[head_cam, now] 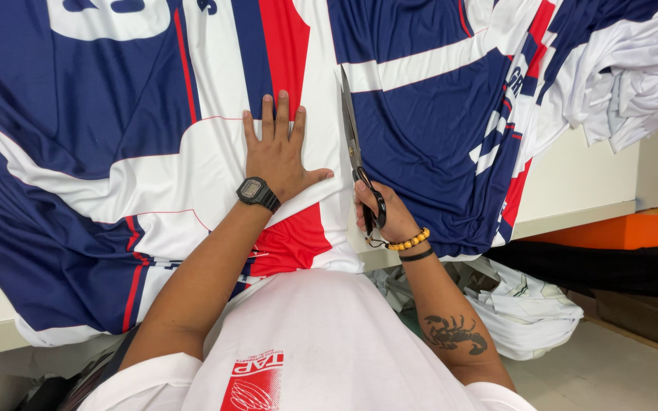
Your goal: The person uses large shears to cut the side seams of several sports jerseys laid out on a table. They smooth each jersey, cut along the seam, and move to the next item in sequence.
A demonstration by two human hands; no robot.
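A large printed fabric sheet (100, 114) in navy, white and red lies spread over a pale table. My left hand (279, 152) presses flat on it, fingers together, a black digital watch on the wrist. My right hand (381, 217) grips the black handles of long steel scissors (352, 133). The blades point away from me along a cut between the left piece and the navy-and-white piece (428, 114) to the right. A beaded bracelet and a black band sit on my right wrist.
More white and striped cloth (634, 84) is bunched at the table's right end. The table edge (580, 217) runs below it. Cloth offcuts (527, 312) are heaped on the floor. An orange surface (634, 228) stands to the right.
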